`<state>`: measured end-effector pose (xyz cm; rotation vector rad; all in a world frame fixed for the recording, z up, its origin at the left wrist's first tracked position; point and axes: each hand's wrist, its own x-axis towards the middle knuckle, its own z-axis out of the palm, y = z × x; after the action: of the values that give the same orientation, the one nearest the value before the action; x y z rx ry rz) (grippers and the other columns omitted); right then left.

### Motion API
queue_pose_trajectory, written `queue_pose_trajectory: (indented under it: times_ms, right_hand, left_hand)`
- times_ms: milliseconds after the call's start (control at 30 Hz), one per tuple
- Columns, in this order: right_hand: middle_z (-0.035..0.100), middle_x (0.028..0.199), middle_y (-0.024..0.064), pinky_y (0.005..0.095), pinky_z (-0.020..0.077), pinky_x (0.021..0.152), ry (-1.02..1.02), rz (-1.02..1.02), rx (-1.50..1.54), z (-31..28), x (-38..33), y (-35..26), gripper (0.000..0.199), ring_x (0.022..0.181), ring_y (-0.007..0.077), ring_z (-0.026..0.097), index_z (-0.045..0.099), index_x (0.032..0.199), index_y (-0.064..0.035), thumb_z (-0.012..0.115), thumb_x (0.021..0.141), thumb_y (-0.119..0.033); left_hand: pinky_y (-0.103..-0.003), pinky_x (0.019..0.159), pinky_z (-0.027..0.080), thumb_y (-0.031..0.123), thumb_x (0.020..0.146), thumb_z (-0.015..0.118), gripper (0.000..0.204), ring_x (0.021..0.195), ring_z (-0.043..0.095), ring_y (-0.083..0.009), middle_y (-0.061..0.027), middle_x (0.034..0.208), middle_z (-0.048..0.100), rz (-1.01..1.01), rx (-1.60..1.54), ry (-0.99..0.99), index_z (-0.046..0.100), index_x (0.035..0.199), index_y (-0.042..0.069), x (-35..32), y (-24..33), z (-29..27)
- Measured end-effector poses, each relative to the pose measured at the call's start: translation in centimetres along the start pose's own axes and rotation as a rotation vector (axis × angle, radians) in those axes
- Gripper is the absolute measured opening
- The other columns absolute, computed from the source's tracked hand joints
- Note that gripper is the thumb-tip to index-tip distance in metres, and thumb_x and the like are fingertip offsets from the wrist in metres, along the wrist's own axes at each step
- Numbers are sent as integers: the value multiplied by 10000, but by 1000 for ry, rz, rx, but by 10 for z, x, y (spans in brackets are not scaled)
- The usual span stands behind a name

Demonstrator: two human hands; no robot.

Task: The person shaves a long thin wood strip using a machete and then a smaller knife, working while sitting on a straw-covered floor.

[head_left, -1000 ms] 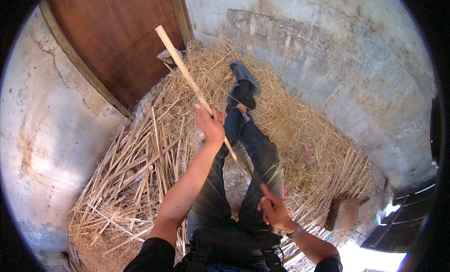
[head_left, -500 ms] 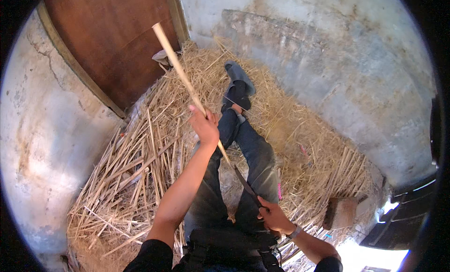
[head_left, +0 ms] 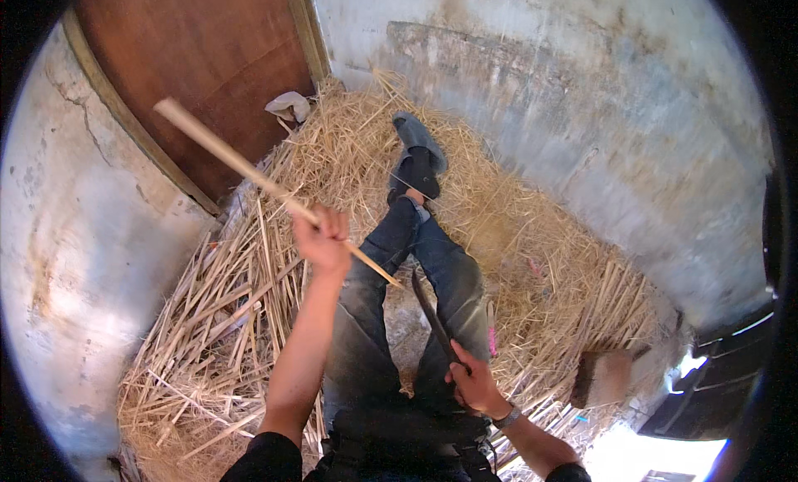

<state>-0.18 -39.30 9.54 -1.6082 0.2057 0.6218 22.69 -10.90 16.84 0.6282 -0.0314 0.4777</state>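
Note:
A long pale wooden stick (head_left: 241, 164) slants from the upper left down to the middle, thick at its far end and tapering to a sharp point by my knees. My left hand (head_left: 322, 243) is wrapped round it toward the pointed end. In my right hand (head_left: 477, 385) is the handle of a dark, slightly curved knife (head_left: 430, 310), its blade aimed away from me above my right thigh. A small gap separates the blade's tip from the stick's point. My outstretched legs (head_left: 366, 332) lie beneath both hands, ankles crossed.
Split sticks (head_left: 241, 307) lie piled on my left, and fine shavings (head_left: 515, 233) cover the floor around my feet and to the right. A brick-like block (head_left: 602, 377) rests at the lower right. Ahead are a weathered wall (head_left: 565, 108) and a brown door (head_left: 199, 58).
The stick has swung left, and its pointed end has come away from the blade. My left hand has moved left and nearer; the knife now points more directly away from me.

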Motion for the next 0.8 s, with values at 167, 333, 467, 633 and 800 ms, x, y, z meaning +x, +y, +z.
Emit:
queue_pose_trajectory:
  times_ms: [167, 333, 467, 633, 800]
  right_hand:
    - [600, 696, 28, 265, 406, 383, 183, -167, 192, 4, -3, -38, 440, 414, 88, 508, 443, 1408, -17, 549, 988, -90]
    - [553, 608, 22, 260, 378, 345, 328, -332, 338, 8, 15, -69, 175, 386, 105, 526, 510, 1009, -29, 665, 932, -54]
    - [564, 636, 20, 261, 407, 356, 344, -350, 384, 11, 29, -94, 185, 412, 106, 540, 521, 1014, -25, 679, 931, -76]
    - [697, 899, 143, 259, 450, 372, 352, -434, 481, 27, 48, -109, 185, 449, 136, 561, 524, 1039, -26, 664, 937, -91]
    - [687, 902, 126, 262, 468, 373, 334, -503, 507, 33, 64, -124, 200, 445, 136, 560, 530, 1048, -31, 682, 935, -96]
  left_hand:
    - [-292, 417, 163, 522, 1057, 290, 652, 398, 177, -112, 28, 460, 282, 54, -139, -325, 363, 521, 158, -15, 97, 6]
    - [-266, 424, 158, 474, 1063, 347, 623, 354, 198, -88, 38, 443, 325, 129, -188, -473, 397, 520, 172, -37, 177, 13]
    - [-243, 431, 131, 416, 1064, 414, 632, 316, 230, -49, 75, 395, 337, 167, -398, -648, 363, 471, 205, -55, 214, 25]
    - [-239, 412, 128, 371, 1063, 453, 651, 310, 245, -38, 85, 378, 322, 202, -645, -621, 370, 434, 226, -71, 222, 22]
    - [-237, 359, 183, 325, 1039, 477, 613, 300, 262, -45, 66, 366, 348, 158, -789, -694, 403, 440, 214, -72, 215, 3]
